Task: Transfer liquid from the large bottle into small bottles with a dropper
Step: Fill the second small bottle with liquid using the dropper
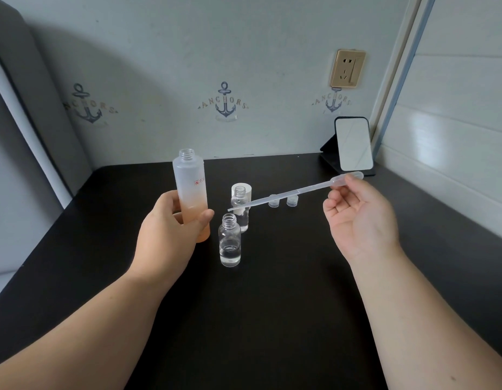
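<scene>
Item 1: dropper [296, 190]. Clear soft plastic pipette, long thin stem w/ bulb at far-right end. R hand [359, 218] pinches it by the bulb end, thumb and fingertips curled on it. Long axis runs near-level, tip pointing left and slightly down, ending just above rear small bottle [240, 206].

Item 2: large bottle [191, 192]. Frosted cylinder, white fading to peach at base, threaded neck, uncapped, upright. L hand [171, 229] wraps its lower half.

Key relation: bottle mouth lies left of and above dropper tip; judged, tip must lift, swing left and turn down to enter.

Item 3: front small bottle [230, 240]. Clear glass, round, open, some clear liquid at bottom; rear one similar.

Item 4: two small caps [283, 202], ribbed, on black matte table [272, 319].
</scene>
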